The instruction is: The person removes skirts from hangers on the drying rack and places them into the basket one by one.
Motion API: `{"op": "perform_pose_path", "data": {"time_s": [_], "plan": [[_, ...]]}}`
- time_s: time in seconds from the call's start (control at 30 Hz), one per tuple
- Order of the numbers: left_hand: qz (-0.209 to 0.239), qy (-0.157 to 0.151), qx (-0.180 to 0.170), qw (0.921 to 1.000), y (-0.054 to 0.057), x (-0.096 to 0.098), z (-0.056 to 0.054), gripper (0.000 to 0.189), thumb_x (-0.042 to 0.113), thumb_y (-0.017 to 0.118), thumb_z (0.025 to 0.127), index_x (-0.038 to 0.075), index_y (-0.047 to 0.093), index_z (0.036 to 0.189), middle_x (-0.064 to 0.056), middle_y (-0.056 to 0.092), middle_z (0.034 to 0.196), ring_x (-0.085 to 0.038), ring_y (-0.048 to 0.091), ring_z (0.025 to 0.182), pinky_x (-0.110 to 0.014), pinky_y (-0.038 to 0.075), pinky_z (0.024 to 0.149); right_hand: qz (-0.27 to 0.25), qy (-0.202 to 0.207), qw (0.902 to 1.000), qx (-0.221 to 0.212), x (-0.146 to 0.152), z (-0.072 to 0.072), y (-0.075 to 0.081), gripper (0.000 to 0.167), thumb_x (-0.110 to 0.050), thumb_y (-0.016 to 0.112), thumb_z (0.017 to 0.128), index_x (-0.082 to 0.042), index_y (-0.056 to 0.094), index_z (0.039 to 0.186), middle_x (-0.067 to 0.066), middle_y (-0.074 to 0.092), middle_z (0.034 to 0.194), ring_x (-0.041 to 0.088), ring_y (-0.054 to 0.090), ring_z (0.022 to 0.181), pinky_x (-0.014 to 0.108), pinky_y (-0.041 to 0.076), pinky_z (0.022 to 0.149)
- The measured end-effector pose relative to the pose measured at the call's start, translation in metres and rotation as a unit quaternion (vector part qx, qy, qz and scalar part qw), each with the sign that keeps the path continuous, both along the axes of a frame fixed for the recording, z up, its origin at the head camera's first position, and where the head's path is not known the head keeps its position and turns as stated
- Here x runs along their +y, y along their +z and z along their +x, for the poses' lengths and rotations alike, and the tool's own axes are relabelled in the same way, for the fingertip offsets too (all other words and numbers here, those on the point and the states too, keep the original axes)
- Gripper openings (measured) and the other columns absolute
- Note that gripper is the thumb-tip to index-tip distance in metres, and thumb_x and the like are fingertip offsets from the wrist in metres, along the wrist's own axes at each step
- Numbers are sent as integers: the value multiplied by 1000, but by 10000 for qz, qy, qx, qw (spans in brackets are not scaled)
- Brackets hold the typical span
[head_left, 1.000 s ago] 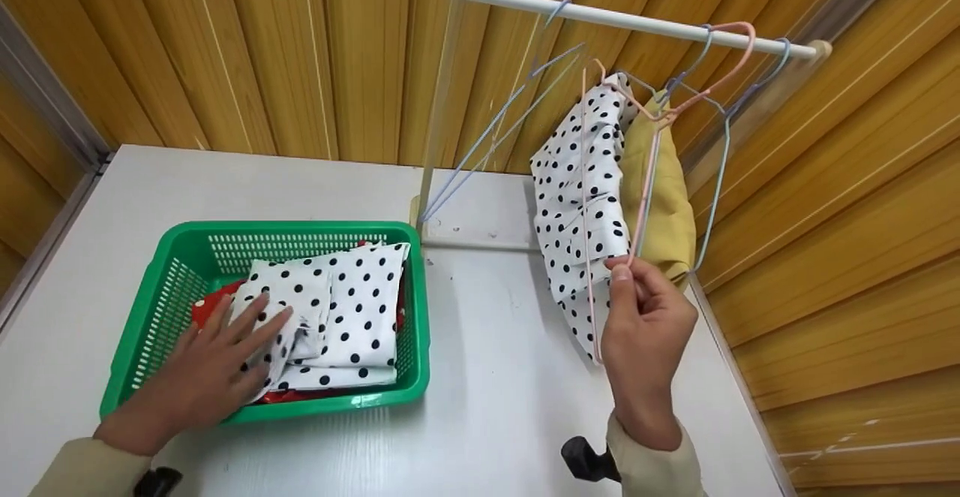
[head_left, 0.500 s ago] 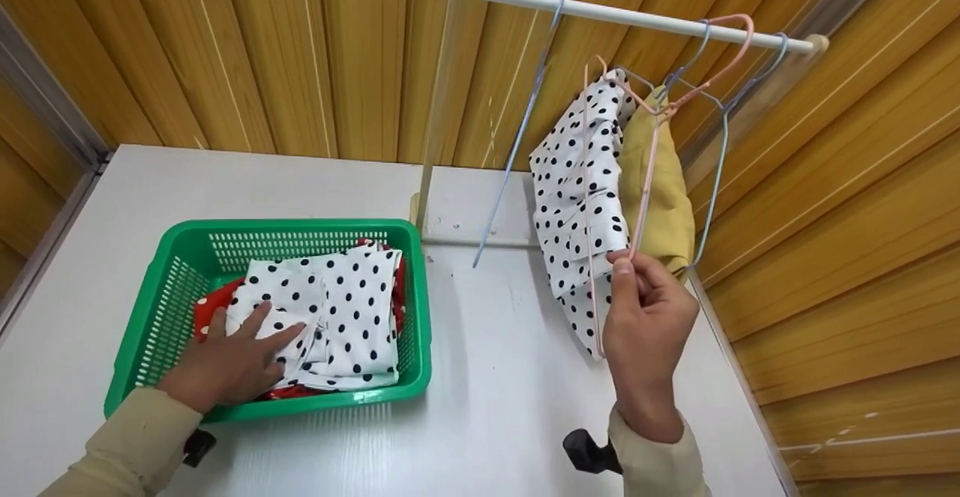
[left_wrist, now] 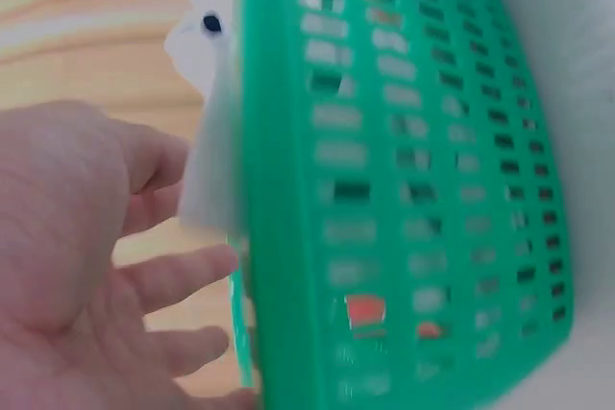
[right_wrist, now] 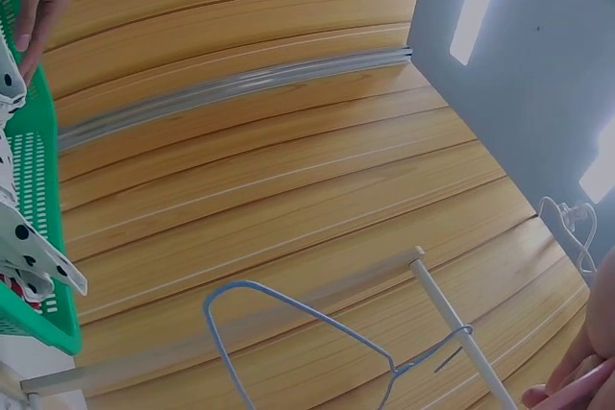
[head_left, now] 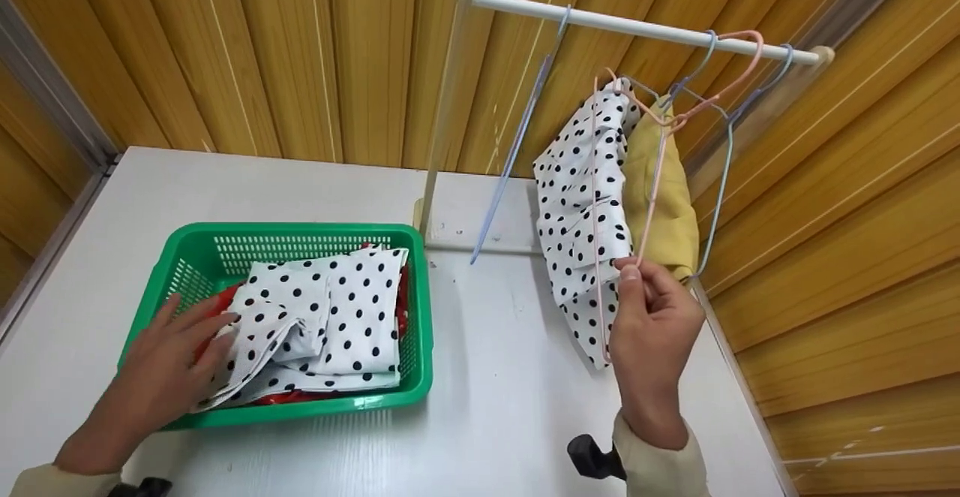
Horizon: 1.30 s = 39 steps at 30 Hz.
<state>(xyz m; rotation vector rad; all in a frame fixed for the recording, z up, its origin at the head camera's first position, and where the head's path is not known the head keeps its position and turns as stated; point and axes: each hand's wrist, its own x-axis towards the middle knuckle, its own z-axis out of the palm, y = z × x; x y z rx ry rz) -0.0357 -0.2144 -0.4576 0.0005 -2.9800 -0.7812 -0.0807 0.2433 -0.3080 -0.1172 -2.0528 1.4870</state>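
My left hand (head_left: 169, 365) is over the left side of the green basket (head_left: 426, 332), fingers spread beside a white cloth with black dots (head_left: 360, 317). The cloth's near-left corner is rucked into a loose fold next to the thumb. In the left wrist view the fingers are loosely bent near the basket's rim, pinching nothing. My right hand (head_left: 656, 339) pinches the lower part of a pink hanger (head_left: 655, 182) between thumb and forefinger. The hanger's hook is over the rail. Behind it hang a dotted white cloth (head_left: 566, 197) and a yellow cloth (head_left: 667, 212).
A white rail (head_left: 622, 25) on wooden posts spans the back right. A blue hanger (head_left: 506, 170) hangs bare on its left part, another blue hanger (head_left: 721, 189) at its right end. Red cloth (head_left: 289, 398) shows under the dotted one. Panelled walls (head_left: 262, 54) enclose the table.
My left hand has moved left off the middle of the dotted cloth, whose near-left corner is now more rucked. The bare blue hanger has turned edge-on. My right hand keeps its pinch.
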Motion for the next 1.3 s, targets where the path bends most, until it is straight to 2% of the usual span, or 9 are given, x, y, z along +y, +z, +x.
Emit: {"op": "perform_pose_path", "data": {"time_s": [0.07,0.17,0.2,0.27,0.4,0.43,0.5,0.9,1.3], "plan": [[5,410,256,9988,-1,-11,3,43,18,66,100,-2,62,138,-37,47,151,-67,22,148,-88,25,105,-8,-10,10000,1,0,0,0,19,2,56,101,10,74,99,-9,34,50,2,31,37,20,24,35],[38,1102,114,9938,-7,-27,13,51,21,58,104,-6,50,148,-40,38,155,-65,17,150,-87,25,105,-17,-21,10000,-5,0,-1,2,19,3,56,101,9,74,98,-9,34,51,2,31,38,20,24,35],[112,1280,-60,9917,-11,-32,16,55,22,53,106,-7,42,152,-40,34,157,-65,15,150,-87,24,104,-19,-21,10000,-10,0,-1,2,19,3,56,101,8,74,98,-9,34,51,2,31,38,20,24,35],[335,1513,-501,9866,-19,-39,25,60,24,42,111,-8,27,159,-40,33,154,-62,27,145,-84,34,104,-13,-7,10000,-29,0,-2,3,19,3,55,101,7,74,97,-9,34,51,2,30,37,20,24,35],[910,1720,-1410,9707,-33,-48,33,69,33,25,114,-4,-5,164,-40,32,147,-55,44,118,-75,50,96,9,18,10000,-95,0,-3,5,20,3,55,101,5,74,97,-8,34,51,3,30,37,20,24,35],[1034,1757,-1566,9664,-36,-49,34,71,37,23,114,-2,-11,164,-40,32,147,-53,45,113,-73,52,95,10,16,9999,-101,0,-4,5,20,3,55,101,5,74,97,-8,35,51,3,30,38,19,23,36],[1266,1834,-1797,9581,-39,-51,33,72,42,17,114,2,-20,162,-41,25,156,-56,45,119,-75,48,99,-32,19,9999,-108,-1,-6,6,19,2,55,101,6,74,98,-8,35,52,3,30,38,19,23,36],[1475,2146,-1992,9447,-39,-49,32,70,46,13,113,10,-25,160,-38,12,166,-56,42,125,-76,44,104,75,69,9996,-279,-5,-35,7,21,3,54,101,8,73,95,-10,36,50,1,33,39,18,25,37],[1562,2312,-2164,9356,-37,-44,31,70,49,12,113,12,-25,160,-34,4,169,-54,40,124,-71,45,106,716,-215,9947,-703,-6,-61,5,21,0,57,100,6,77,96,-9,42,54,0,38,47,18,27,43]]}}
